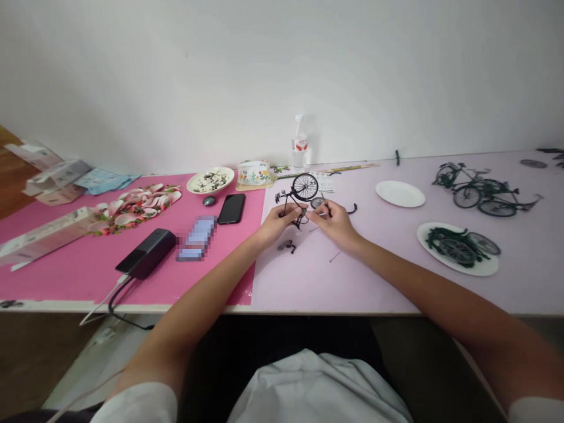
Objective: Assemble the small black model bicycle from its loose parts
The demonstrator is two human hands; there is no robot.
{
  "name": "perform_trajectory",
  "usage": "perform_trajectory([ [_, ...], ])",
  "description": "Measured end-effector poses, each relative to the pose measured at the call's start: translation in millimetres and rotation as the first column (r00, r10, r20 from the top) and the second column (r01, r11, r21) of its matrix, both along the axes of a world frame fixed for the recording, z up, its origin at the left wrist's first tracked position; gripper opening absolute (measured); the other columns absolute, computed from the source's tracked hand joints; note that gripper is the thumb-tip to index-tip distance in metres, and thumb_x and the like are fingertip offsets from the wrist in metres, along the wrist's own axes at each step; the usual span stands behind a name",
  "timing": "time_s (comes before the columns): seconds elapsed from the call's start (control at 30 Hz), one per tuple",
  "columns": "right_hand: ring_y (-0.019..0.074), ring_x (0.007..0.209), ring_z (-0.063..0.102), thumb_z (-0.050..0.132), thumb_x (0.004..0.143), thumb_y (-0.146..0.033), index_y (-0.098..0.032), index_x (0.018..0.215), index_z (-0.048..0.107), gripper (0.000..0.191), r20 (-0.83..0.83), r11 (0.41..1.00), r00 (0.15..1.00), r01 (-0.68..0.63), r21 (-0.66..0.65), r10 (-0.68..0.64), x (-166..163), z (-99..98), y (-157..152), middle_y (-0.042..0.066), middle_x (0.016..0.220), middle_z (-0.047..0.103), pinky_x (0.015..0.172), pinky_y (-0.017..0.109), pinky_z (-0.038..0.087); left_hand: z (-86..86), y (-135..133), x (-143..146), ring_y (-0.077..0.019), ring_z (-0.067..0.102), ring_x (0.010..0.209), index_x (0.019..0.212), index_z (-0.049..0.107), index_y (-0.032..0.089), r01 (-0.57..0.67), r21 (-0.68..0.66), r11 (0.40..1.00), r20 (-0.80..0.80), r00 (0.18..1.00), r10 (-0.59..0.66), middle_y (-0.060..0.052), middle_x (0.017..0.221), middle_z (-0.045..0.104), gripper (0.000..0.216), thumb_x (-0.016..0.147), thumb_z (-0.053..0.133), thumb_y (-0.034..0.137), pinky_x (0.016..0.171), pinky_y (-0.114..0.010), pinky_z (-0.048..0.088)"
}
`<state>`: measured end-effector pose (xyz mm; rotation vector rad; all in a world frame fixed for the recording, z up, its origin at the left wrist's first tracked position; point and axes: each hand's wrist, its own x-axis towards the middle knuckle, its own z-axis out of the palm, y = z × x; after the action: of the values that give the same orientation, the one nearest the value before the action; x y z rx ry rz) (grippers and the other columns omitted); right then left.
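Above the table's pale cover, a small black model bicycle (305, 187) is held up with its spoked wheel on top. My left hand (278, 225) is closed round its lower frame. From the other side, my right hand (335, 226) has thumb and fingers pressed together at the frame; any small part in them is too small to tell. Another spoked wheel (316, 202) shows just behind the right fingertips. Below the hands lie small black parts (291, 247) and a thin pin (335, 257). A curved black piece (352, 208) lies past my right hand.
On the right are white plates (400, 194), one bearing dark green bicycle parts (453, 248), and model bicycles (473, 188). A bottle (299, 150) stands by the wall. Left are phones (231, 209), a black device (147, 254) with cables, a bowl (189, 187), petals (132, 208) and cartons (53, 232).
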<state>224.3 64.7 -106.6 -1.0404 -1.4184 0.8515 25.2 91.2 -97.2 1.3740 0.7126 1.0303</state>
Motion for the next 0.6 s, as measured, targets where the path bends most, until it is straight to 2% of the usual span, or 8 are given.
perform_trajectory([
  [0.27, 0.0203, 0.073, 0.064, 0.083, 0.079, -0.059, -0.027, 0.074, 0.034, 0.058, 0.024, 1.0, 1.0, -0.007, -0.029, 0.007, 0.3, -1.5, 0.6, -0.002, 0.072, 0.065, 0.068, 0.035, 0.048, -1.1, 1.1, -0.9, -0.0177, 0.067, 0.095, 0.11, 0.08, 0.016, 0.03, -0.057, 0.998, 0.047, 0.999, -0.027, -0.009, 0.103, 0.075, 0.05, 0.079, 0.091, 0.053, 0.089, -0.031, 0.051],
  [0.43, 0.019, 0.071, 0.061, 0.085, 0.076, -0.059, -0.027, 0.072, 0.033, 0.061, 0.059, 1.0, 0.998, 0.003, -0.018, -0.002, -1.4, 2.6, -1.6, -0.001, 0.074, 0.065, 0.066, 0.035, 0.046, 2.8, -2.1, -2.2, -0.0142, 0.063, 0.087, 0.111, 0.081, 0.017, 0.033, -0.084, 0.996, 0.027, 0.999, -0.031, -0.007, 0.102, 0.073, 0.048, 0.079, 0.091, 0.051, 0.082, -0.028, 0.049],
  [0.6, 0.0207, 0.073, 0.063, 0.086, 0.075, -0.06, -0.027, 0.072, 0.033, 0.062, 0.091, 1.0, 0.996, 0.015, 0.004, -0.016, -2.3, 6.7, -4.8, 0.002, 0.081, 0.072, 0.065, 0.035, 0.047, 4.0, -2.9, -3.0, -0.0142, 0.061, 0.085, 0.114, 0.08, 0.018, 0.056, -0.096, 0.994, 0.015, 0.998, -0.055, -0.005, 0.096, 0.07, 0.046, 0.082, 0.088, 0.05, 0.08, -0.028, 0.049],
])
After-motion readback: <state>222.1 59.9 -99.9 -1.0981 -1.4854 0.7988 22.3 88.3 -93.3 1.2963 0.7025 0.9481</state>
